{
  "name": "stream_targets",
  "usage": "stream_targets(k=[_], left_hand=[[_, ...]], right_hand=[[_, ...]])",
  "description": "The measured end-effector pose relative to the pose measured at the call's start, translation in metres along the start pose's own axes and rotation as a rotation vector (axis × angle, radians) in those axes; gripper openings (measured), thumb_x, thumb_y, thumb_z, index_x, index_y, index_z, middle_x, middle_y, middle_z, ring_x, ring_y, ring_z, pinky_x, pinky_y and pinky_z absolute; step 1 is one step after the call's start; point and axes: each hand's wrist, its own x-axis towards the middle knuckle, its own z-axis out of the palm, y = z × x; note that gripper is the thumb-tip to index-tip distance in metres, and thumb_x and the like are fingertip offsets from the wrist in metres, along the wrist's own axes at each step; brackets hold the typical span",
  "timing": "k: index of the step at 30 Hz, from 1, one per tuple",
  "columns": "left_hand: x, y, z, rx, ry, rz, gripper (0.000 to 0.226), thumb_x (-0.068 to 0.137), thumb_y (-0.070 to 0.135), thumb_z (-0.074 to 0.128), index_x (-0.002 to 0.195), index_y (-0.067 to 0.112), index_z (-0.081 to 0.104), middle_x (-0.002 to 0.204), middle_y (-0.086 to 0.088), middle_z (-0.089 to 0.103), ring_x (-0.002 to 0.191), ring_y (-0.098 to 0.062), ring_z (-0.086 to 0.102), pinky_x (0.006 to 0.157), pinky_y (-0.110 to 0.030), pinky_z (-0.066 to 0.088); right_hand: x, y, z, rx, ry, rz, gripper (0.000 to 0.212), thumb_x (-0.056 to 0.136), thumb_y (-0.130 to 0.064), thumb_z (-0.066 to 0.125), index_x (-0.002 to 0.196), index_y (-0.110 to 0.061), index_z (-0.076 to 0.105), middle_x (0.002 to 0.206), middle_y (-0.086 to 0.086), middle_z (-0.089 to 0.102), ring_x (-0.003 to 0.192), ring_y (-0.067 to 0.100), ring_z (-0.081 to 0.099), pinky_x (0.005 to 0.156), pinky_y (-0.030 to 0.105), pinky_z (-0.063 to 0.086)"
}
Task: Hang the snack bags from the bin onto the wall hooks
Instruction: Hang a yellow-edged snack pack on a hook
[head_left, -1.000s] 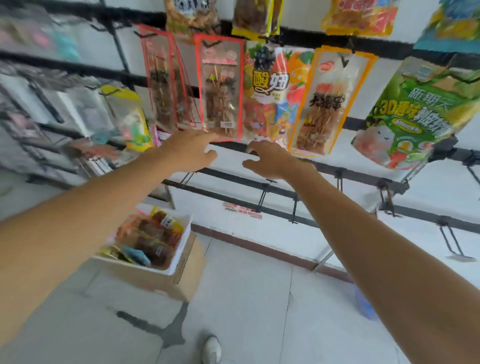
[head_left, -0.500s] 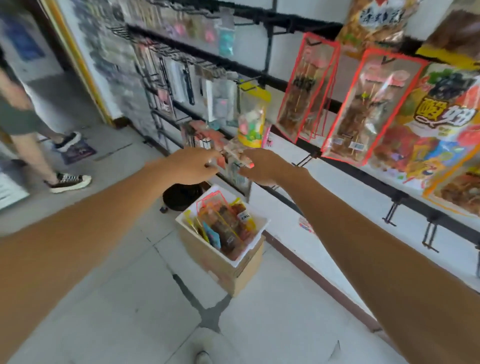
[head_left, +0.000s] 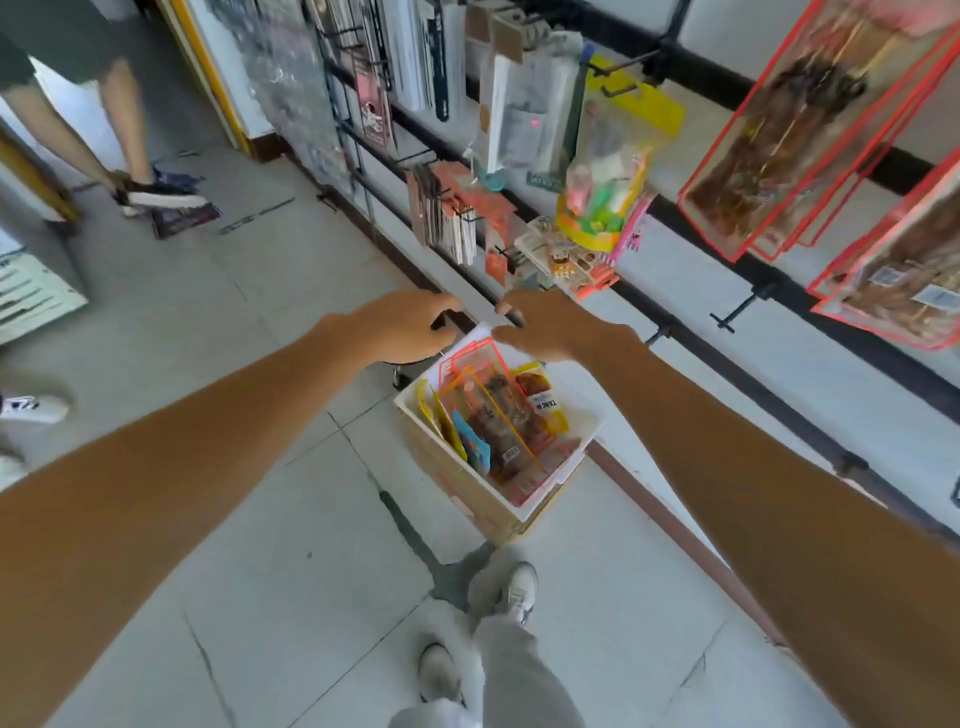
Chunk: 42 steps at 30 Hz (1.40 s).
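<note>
So the view has swung down off the wall since half a second back, and both hands have dropped toward the bin. Left hand (head_left: 402, 327) and right hand (head_left: 553, 325) hover side by side over the bin's 12 o'clock end, fingers loosely curled, nothing in either, not touching the bags. The snack bags (head_left: 498, 415) stand packed in the white bin (head_left: 584, 415), which sits on a cardboard box (head_left: 467, 493) on the floor. Red-edged bags (head_left: 795, 130) hang on the wall at 2 o'clock, with a bare hook (head_left: 737, 306) below them.
</note>
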Motion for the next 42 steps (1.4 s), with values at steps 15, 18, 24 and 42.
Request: stream_targets(k=[15,18,24,42], left_hand=[[0.158,-0.104,0.134,-0.148,-0.158,-0.116,0.048,0.098,0.029,0.047,0.145,0.023,0.042,0.145,-0.007,0.049,0.13,-0.026,0.049,0.105,-0.042,0.041],[0.195,-0.125,0.168,-0.172,-0.136,-0.104,0.047,0.099,0.028,0.047,0.145,0.021,0.043,0.144,-0.007,0.05,0.128,-0.025,0.05,0.103,-0.038,0.042],[0.243,-0.152,0.238,-0.255,-0.269,-0.02,0.049,0.1,0.031,0.048,0.147,0.03,0.037,0.143,-0.003,0.048,0.126,-0.02,0.047,0.103,-0.039,0.041],[0.22,-0.145,0.214,-0.357,-0.22,-0.125,0.05,0.099,0.022,0.049,0.147,0.011,0.039,0.147,-0.009,0.046,0.134,-0.021,0.046,0.102,-0.03,0.037]], right_hand=[[0.184,0.103,0.137,0.069,-0.342,0.077,0.052,0.098,-0.045,0.045,0.14,-0.015,0.042,0.139,0.01,0.052,0.124,0.031,0.049,0.095,0.036,0.04],[0.222,0.124,0.177,0.099,-0.344,0.124,0.047,0.098,-0.041,0.048,0.138,-0.017,0.046,0.136,0.006,0.055,0.121,0.03,0.051,0.096,0.037,0.041],[0.282,0.161,0.252,0.189,-0.355,0.222,0.048,0.095,-0.042,0.053,0.136,-0.018,0.049,0.131,0.007,0.059,0.113,0.027,0.057,0.09,0.038,0.048],[0.246,0.156,0.242,0.408,0.022,0.221,0.02,0.094,-0.036,0.052,0.102,-0.02,0.062,0.08,0.001,0.064,0.068,0.023,0.06,0.063,0.036,0.051]])
